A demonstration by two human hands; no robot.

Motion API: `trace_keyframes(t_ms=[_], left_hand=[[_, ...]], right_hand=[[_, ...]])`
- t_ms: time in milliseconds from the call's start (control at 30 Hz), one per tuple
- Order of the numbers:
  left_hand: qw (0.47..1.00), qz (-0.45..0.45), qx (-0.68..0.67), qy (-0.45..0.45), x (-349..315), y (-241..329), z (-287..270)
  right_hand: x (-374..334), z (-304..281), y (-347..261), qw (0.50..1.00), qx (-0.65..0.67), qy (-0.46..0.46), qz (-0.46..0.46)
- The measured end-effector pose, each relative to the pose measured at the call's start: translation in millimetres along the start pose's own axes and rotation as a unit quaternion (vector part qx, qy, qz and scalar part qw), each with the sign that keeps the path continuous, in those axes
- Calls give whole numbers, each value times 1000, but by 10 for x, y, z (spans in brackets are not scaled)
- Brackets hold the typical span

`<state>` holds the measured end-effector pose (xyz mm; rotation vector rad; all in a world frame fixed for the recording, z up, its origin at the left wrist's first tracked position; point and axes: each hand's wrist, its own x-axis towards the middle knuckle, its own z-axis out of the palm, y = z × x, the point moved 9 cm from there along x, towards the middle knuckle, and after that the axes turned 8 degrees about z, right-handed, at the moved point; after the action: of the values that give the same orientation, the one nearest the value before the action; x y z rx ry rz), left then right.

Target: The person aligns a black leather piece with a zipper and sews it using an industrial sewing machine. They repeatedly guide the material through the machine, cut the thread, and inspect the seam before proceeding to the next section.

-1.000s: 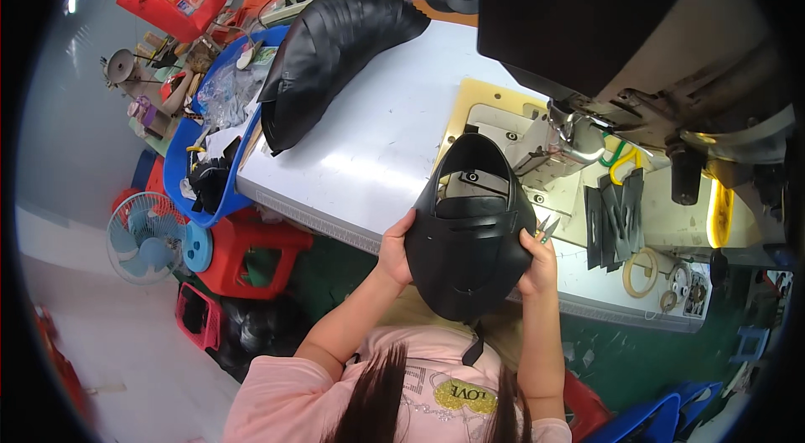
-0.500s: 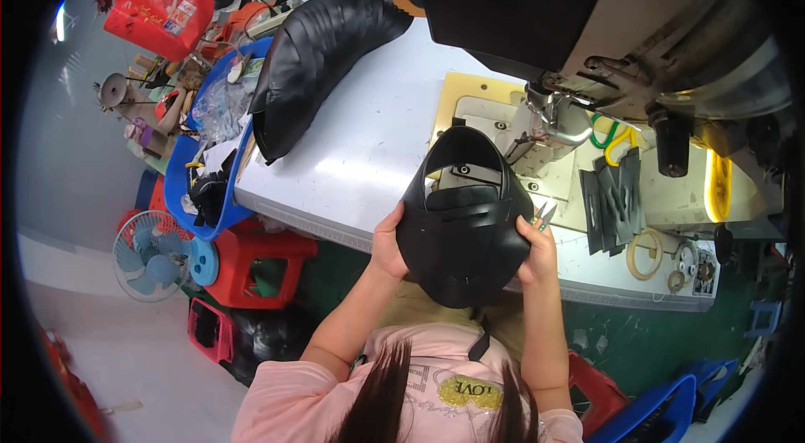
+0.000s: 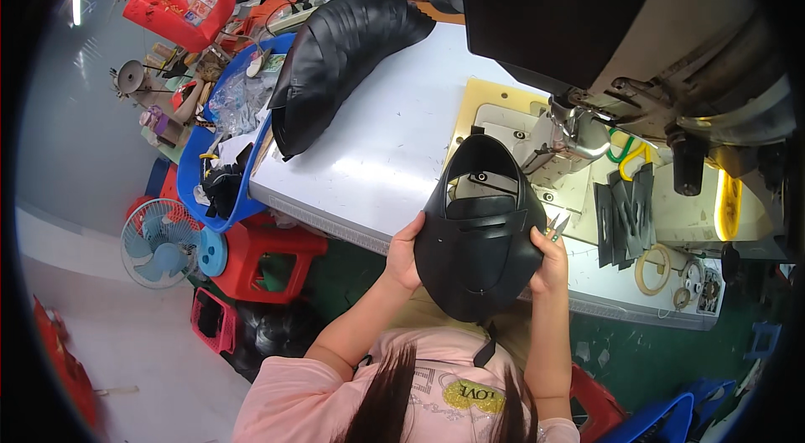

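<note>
A black leather shoe upper (image 3: 471,252) with an oval opening and a slotted strap across it is held over the table's front edge, its toe end toward me. My left hand (image 3: 406,253) grips its left side, thumb on top. My right hand (image 3: 550,260) pinches its right edge, fingers hidden beneath. Small thread snips (image 3: 558,226) with green on them point up beside my right thumb; I cannot tell whether that hand holds them. Just beyond the upper stands the sewing machine (image 3: 579,128), its metal presser area above the yellowish bed plate.
A long row of nested black uppers (image 3: 340,57) lies on the white table (image 3: 369,141). To the right are black strips (image 3: 625,212), yellow- and green-handled scissors (image 3: 635,162) and a tape roll (image 3: 651,269). Blue bins (image 3: 194,201), a red stool (image 3: 264,257) and a fan (image 3: 159,243) stand left.
The whole view has shifted a little, so the scene sits slightly farther right and the near part lower. Both hands keep their hold on the shoe upper, which is turned slightly.
</note>
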<state>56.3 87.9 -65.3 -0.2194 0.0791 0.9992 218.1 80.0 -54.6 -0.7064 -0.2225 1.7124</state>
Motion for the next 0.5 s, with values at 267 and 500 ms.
trace_keyframes(t_ms=[267, 500], left_hand=[[1000, 10, 25, 7, -3, 8, 21], [999, 1, 35, 1, -3, 9, 51]], right_hand=[[-8, 57, 7, 1000, -14, -24, 4], [-26, 73, 11, 999, -19, -39, 7]])
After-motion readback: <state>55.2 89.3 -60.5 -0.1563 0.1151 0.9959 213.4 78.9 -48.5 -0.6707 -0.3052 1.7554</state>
